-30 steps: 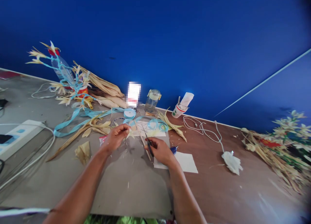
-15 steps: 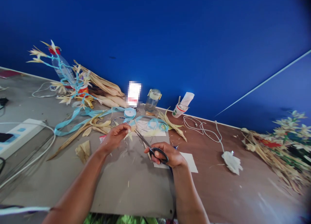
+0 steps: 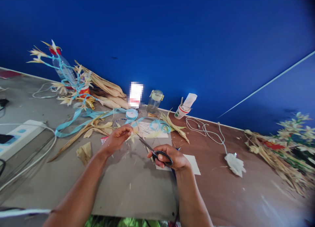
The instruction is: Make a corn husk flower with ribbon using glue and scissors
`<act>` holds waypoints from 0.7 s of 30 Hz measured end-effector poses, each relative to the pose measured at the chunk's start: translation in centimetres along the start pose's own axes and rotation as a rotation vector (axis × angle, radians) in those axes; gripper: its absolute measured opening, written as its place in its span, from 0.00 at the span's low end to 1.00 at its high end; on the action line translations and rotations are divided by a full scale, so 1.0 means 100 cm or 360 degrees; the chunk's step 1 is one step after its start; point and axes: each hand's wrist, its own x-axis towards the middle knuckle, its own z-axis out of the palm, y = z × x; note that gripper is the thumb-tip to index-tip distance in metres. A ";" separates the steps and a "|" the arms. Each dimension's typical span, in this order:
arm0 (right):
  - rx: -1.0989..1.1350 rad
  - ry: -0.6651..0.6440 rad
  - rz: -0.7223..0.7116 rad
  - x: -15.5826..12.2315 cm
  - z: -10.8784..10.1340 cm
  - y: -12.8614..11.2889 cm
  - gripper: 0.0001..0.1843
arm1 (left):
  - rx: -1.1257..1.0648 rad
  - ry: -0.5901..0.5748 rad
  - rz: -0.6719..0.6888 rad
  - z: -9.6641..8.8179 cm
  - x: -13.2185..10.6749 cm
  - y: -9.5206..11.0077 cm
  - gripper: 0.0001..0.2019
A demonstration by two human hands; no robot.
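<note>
My left hand (image 3: 121, 137) pinches a small pale piece of corn husk (image 3: 132, 137), which pokes out below the fingertips. My right hand (image 3: 169, 158) is wrapped round the black handles of a pair of scissors (image 3: 147, 145). Their blades point up and left, a short gap from the husk piece, and look slightly apart. Beyond my hands lie a roll of light blue ribbon (image 3: 131, 114) and a white sheet (image 3: 157, 130) with thin wires on it. Strips of dried husk (image 3: 98, 123) lie left of my left hand.
A branch of husk flowers with blue-wrapped stems (image 3: 79, 85) stands at the back left by a plastic bottle (image 3: 64, 69). A lidded jar (image 3: 154, 100) and a paper cup (image 3: 181, 112) stand near the wall. White cables and a power strip (image 3: 23, 138) flank the work area.
The scissors have shifted slightly right and down, away from the husk piece. The husk piece has turned a little in my left fingers.
</note>
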 end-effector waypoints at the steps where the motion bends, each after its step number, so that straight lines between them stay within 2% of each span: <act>1: 0.0003 -0.0005 -0.0005 0.000 0.000 0.001 0.32 | 0.0000 0.0003 0.0003 0.000 0.000 0.000 0.15; 21: -0.0035 0.0052 0.0048 0.000 -0.002 0.004 0.28 | 0.0044 -0.0099 0.0032 -0.002 -0.001 -0.006 0.12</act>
